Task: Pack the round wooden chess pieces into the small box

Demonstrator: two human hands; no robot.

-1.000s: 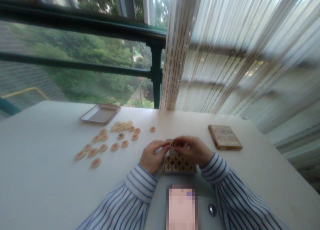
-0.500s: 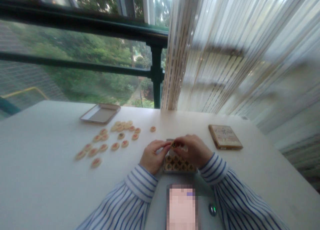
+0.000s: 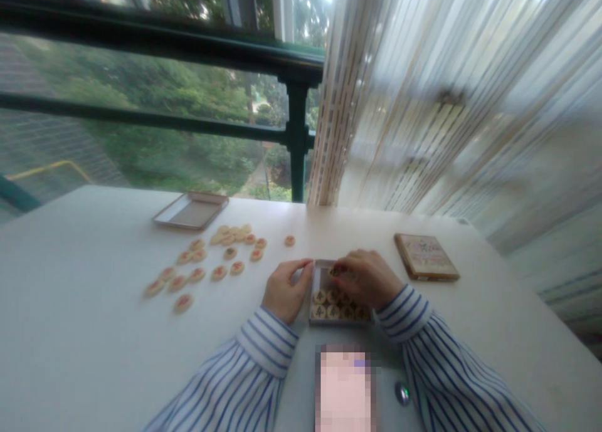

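Note:
My right hand (image 3: pixel 369 275) is over a shallow open box (image 3: pixel 324 275) and pinches a Chinese chess piece (image 3: pixel 333 271) with a dark character. Rows of round pieces with black characters (image 3: pixel 333 311) lie in the near part of the box; my right fingers hide some of them. My left hand (image 3: pixel 288 289) is closed at the box's far left corner, thumb and forefinger together on its rim. To the left, pieces with red characters (image 3: pixel 219 273) are scattered on the white table (image 3: pixel 94 344). Among them sits a piece with a dark mark (image 3: pixel 229 253).
An open tray-like lid (image 3: pixel 190 212) lies at the back left. A flat brown box (image 3: pixel 426 256) is on the right. Near me are a phone with a blurred-out screen (image 3: pixel 345 388) and a small dark shiny object (image 3: pixel 402 393). A railing (image 3: pixel 296 137) and string curtain (image 3: pixel 329 137) stand behind the table.
My hands have come apart. The piece that was between both hands' fingertips is now in my right hand, lower over the box. My left fingers have moved to the box's corner.

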